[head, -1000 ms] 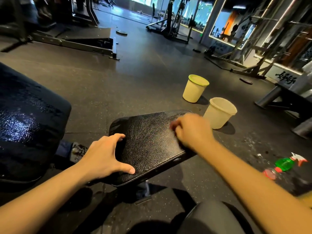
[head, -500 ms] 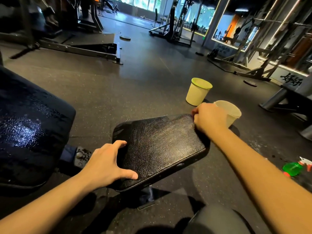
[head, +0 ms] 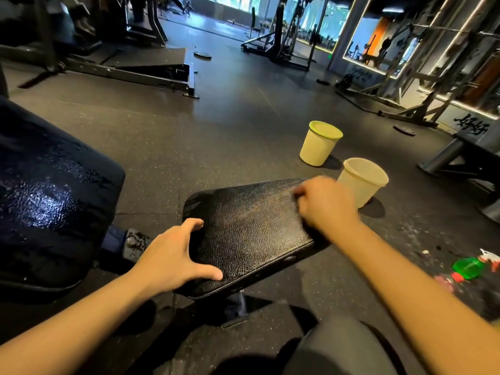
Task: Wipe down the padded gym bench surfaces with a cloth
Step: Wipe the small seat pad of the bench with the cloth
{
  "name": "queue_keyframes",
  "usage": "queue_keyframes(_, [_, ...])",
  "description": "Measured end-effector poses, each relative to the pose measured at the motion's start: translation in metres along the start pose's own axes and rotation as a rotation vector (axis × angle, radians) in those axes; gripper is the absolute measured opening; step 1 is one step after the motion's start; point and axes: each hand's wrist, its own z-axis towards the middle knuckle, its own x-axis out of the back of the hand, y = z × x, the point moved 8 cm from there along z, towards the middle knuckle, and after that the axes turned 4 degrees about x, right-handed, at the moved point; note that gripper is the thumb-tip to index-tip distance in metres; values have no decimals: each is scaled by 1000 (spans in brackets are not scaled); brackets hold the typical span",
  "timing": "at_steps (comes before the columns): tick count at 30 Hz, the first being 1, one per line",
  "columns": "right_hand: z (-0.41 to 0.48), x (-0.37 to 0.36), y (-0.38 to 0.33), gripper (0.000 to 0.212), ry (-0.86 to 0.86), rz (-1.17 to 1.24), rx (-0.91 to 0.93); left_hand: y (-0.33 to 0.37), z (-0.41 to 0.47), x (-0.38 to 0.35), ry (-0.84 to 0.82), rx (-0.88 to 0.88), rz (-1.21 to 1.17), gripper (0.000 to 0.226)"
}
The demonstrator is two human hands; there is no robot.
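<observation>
A small black padded bench seat lies in front of me, its grained surface shiny. My left hand rests spread on its near left corner, thumb along the near edge and fingers at the left edge. My right hand is on the far right part of the pad, blurred by motion. Its fingers are curled, and a small grey bit of cloth shows at the knuckles while the rest stays hidden under the hand. A larger dark pad with wet glints stands at the left.
Two pale plastic buckets stand on the rubber floor past the pad, one with a green rim and one plain. A green spray bottle lies at the right. My knee is below. Gym frames line the back and right.
My right hand slid from the pad's middle out to its far right corner, then back inward along the far edge. My left hand stayed on the near left corner.
</observation>
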Motion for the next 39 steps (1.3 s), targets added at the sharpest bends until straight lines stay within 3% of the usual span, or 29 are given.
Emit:
queue_keyframes(2, [5, 7, 35, 28, 129, -7, -140, 1, -1, 0, 5, 1, -10, 141])
queue_keyframes(4, [-1, 1, -7, 26, 138, -11, -92, 2, -1, 0, 10, -8, -16, 138])
queue_keyframes(8, [-49, -22, -151, 31, -40, 151, 286, -3, -2, 2, -42, -3, -73, 129])
queue_keyframes(11, [-92, -21, -172, 30, -97, 191, 493, -9, -4, 5, -86, -4, 4, 130])
queue_keyframes(13, [-81, -12, -120, 29, -30, 136, 354, -10, -7, 6, -76, 4, 60, 137])
queue_keyframes(16, [-40, 2, -15, 29, 83, 70, -10, -8, -10, 8, -3, 13, 137, 124])
queue_keyframes(18, [-28, 6, 3, 25, 159, 38, -126, -6, -11, 9, 24, 16, 160, 120])
queue_keyframes(21, [-33, -7, -71, 28, 100, 96, -45, -5, -15, 12, 9, 29, 156, 119])
queue_keyframes(24, [-61, -22, -171, 31, -13, 183, 304, -16, -25, 16, -15, 60, 164, 120])
queue_keyframes(26, [-70, -22, -187, 31, -96, 164, 467, -27, -35, 14, -10, 101, 150, 117])
queue_keyframes(32, [9, -13, -103, 22, 56, 29, 177, -44, -44, -1, 92, 201, 63, 115])
queue_keyframes(39, [94, -41, -214, 27, -47, 189, 393, -41, -41, 4, 87, 158, 238, 122])
